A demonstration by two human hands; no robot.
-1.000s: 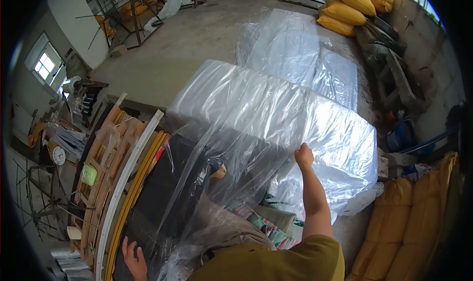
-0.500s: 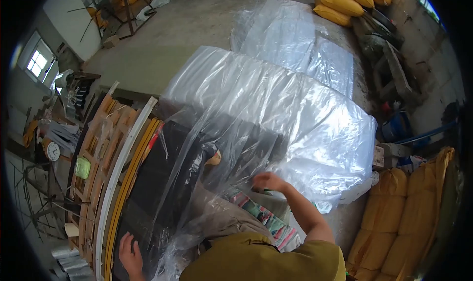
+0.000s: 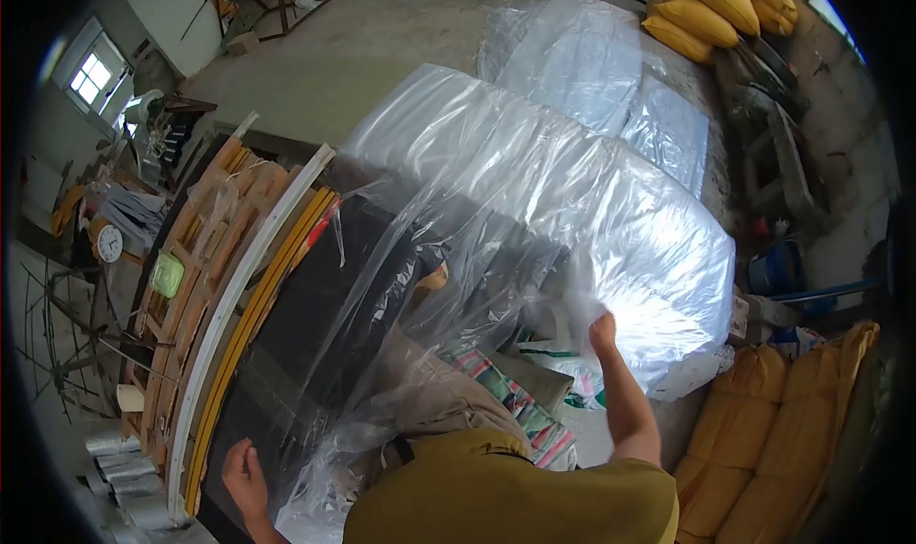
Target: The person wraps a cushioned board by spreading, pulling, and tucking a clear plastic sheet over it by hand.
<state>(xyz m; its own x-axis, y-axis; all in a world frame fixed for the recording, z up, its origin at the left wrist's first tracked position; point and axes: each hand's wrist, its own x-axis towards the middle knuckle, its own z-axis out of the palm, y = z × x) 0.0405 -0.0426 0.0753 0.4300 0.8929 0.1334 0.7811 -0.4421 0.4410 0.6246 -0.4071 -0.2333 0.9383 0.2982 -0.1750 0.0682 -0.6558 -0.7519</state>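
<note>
A large clear plastic sheet (image 3: pixel 534 153) spreads in wrinkled layers across the middle and drapes over my lap. My right hand (image 3: pixel 602 332) is closed on a gathered part of it, right of my knees, and the film stretches up around the fingers. Over the black surface (image 3: pixel 286 377) on the left hovers my left hand (image 3: pixel 245 477), thumb and fingers apart, holding nothing. Through the film show my trousers (image 3: pixel 444 391) and a patterned cloth (image 3: pixel 506 401) by my right leg.
Yellow-edged boards (image 3: pixel 262 339), a white rail (image 3: pixel 243 324) and a wooden frame (image 3: pixel 205 258) stand on the left. Long yellow-brown sacks (image 3: pixel 735 429) lie at right, more yellow sacks (image 3: pixel 701 24) at the back. Folded plastic sheets (image 3: pixel 582 57) lie on the floor ahead.
My right hand has moved right and slightly forward, drawing the plastic film off the patterned cloth side. My left hand has shifted slightly, its fingers less spread. The view has turned a little left.
</note>
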